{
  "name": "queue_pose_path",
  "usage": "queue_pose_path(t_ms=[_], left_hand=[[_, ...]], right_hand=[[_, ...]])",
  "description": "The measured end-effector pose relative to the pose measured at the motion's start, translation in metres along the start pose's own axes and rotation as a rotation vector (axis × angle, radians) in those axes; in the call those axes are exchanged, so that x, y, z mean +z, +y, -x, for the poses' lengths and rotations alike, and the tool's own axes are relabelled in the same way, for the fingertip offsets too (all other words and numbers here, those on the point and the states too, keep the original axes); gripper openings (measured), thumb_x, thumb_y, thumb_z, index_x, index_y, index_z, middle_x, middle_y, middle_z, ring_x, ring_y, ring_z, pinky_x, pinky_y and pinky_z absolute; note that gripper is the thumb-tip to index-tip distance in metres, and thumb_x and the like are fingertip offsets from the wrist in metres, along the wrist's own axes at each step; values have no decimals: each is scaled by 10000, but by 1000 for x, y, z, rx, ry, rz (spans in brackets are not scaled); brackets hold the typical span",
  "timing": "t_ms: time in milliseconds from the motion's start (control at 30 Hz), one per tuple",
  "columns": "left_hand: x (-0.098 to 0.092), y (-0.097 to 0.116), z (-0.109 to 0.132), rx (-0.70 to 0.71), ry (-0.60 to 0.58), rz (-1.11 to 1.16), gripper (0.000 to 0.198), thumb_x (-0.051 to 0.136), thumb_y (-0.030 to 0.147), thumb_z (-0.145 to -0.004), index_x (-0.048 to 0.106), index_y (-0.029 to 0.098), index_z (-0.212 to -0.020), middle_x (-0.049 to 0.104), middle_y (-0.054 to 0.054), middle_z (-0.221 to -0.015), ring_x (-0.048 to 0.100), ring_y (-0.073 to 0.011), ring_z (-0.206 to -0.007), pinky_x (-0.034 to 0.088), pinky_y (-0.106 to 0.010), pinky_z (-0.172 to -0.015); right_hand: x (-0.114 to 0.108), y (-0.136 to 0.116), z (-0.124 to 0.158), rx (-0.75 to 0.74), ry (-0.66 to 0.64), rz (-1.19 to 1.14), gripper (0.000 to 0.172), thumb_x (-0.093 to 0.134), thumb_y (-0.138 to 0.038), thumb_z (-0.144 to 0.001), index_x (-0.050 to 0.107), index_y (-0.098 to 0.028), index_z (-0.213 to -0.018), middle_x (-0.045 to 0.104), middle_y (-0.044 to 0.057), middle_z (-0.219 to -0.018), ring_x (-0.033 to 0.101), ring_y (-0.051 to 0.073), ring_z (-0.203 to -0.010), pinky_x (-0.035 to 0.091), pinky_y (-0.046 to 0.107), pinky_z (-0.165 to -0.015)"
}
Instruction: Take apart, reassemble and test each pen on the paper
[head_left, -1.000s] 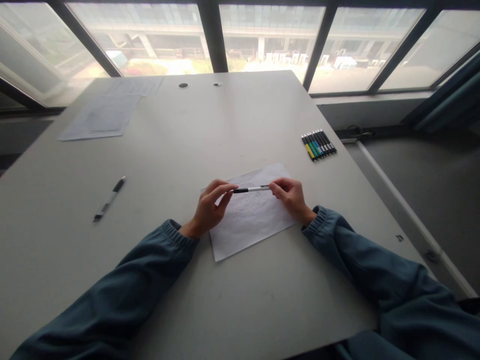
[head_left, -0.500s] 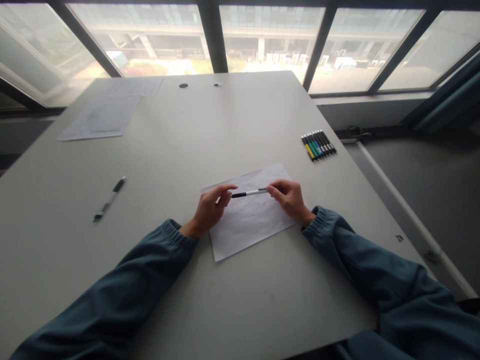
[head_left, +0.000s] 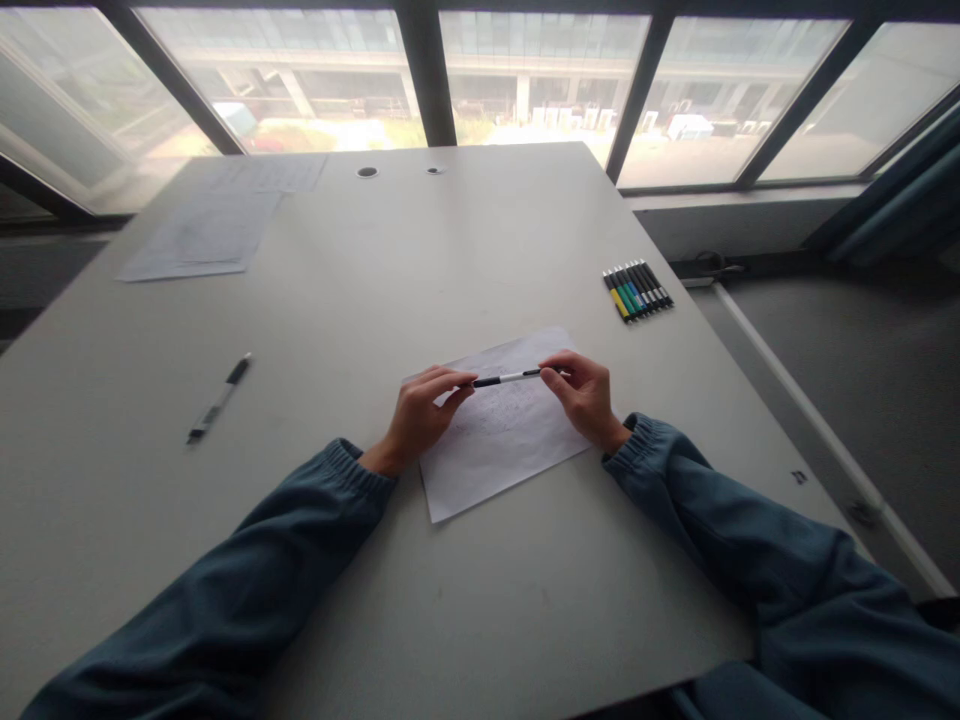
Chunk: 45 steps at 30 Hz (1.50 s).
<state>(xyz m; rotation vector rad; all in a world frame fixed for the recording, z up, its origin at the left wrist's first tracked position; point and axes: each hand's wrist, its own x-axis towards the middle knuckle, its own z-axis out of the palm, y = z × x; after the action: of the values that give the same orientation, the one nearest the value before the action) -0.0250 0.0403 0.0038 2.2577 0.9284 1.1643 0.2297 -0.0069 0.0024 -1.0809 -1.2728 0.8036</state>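
Observation:
A black and white pen (head_left: 514, 377) is held level between my two hands, above a sheet of paper (head_left: 487, 470) with faint marks on it. My left hand (head_left: 424, 408) pinches the pen's black end between thumb and fingers. At the other end, my right hand (head_left: 583, 393) grips it with thumb and forefinger, and the fingers hide that tip. Part of the paper lies under both hands.
Another black and grey pen (head_left: 218, 399) lies on the table (head_left: 360, 280) at the left. Several pens in a row (head_left: 638, 291) rest near the right edge. Papers (head_left: 202, 230) lie at the back left, and windows stand behind the table.
My left thumb and fingers have closed on the pen's black end. The pen and my right hand have shifted slightly right and away from me.

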Motion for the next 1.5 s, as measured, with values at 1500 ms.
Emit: queue_pose_path(t_ms=[1500], left_hand=[[-3,-5,4,-14,8,-70,100,683,268,-923,768,219,-943,741,-50,-934,684,-158,-858,556,-298,-795]], right_hand=[[-40,19,-32,149,279,-200,136,720,-298,-782,726,-195,-870,628,-11,-670,544,109,-596,404,231,-517]])
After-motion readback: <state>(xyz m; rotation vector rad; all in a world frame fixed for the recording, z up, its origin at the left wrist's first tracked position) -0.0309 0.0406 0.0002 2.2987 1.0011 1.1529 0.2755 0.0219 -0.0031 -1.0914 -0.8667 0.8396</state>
